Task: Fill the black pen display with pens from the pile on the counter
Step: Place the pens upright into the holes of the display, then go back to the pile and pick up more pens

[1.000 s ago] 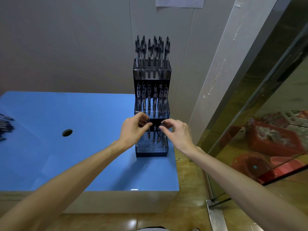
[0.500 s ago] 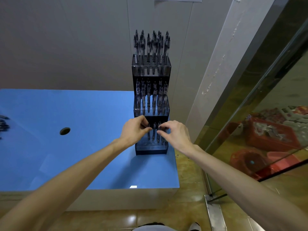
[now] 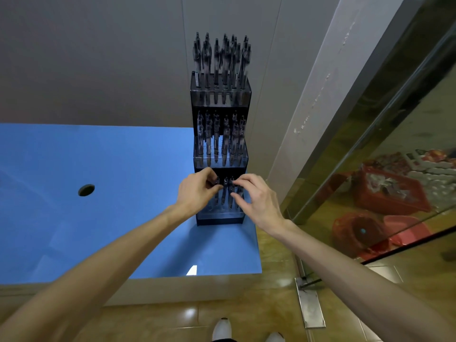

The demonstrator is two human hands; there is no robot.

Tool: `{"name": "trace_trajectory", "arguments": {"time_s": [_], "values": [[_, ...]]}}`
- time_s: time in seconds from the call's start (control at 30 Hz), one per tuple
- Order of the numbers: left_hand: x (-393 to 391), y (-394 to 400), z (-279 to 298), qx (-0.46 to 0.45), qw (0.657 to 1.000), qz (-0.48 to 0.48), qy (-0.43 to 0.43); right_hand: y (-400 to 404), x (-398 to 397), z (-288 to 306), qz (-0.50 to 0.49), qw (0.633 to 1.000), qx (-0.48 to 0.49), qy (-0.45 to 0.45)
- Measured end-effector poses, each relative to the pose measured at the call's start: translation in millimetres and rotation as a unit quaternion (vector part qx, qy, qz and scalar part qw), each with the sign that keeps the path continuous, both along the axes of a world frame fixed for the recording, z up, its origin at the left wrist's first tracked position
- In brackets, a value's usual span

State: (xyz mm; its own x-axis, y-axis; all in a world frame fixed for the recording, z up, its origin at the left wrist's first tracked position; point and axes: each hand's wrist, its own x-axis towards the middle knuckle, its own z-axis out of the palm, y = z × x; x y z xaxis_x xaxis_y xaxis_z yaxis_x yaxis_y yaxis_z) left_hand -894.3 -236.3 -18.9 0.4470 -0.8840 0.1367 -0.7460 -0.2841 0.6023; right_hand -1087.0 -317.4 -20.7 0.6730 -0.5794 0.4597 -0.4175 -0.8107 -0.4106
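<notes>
Display (image 3: 220,95): three tiers, upright at the counter's (image 3: 123,218) right edge (upper two full). Left hand (image 3: 196,191) and right hand (image 3: 256,198) each pinch pens (image 3: 225,191) standing in its bottom tier.

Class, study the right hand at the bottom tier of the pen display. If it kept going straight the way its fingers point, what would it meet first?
The right hand points left and slightly away, into the pens in the bottom tier of the black display. Its fingertips are already at them, so probably those pens come first, then the left hand beyond; depth is uncertain.
</notes>
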Motion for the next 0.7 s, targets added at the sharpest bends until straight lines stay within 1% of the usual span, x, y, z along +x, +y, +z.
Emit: {"name": "trace_trajectory", "arguments": {"time_s": [0.1,0.23,0.33,0.43,0.57,0.7], "values": [[-2,-1,4,0.018,1.000,0.000,-0.017,0,-2,3,-0.003,1.000,0.000,0.002],[1,6,12,0.047,0.998,-0.003,-0.042,1,-4,7,0.023,1.000,0.004,0.017],[6,23,17,0.056,0.998,0.010,-0.038,4,-6,14,0.027,0.999,0.005,0.026],[9,45,24,0.080,0.995,0.012,-0.053,12,-11,21,0.022,0.999,-0.010,0.043],[2,88,39,0.105,0.990,0.031,-0.094,34,-19,34,0.018,0.994,-0.031,0.101],[-1,146,45,0.172,0.970,0.047,-0.165,70,-17,46,0.037,0.982,-0.050,0.177]]}}
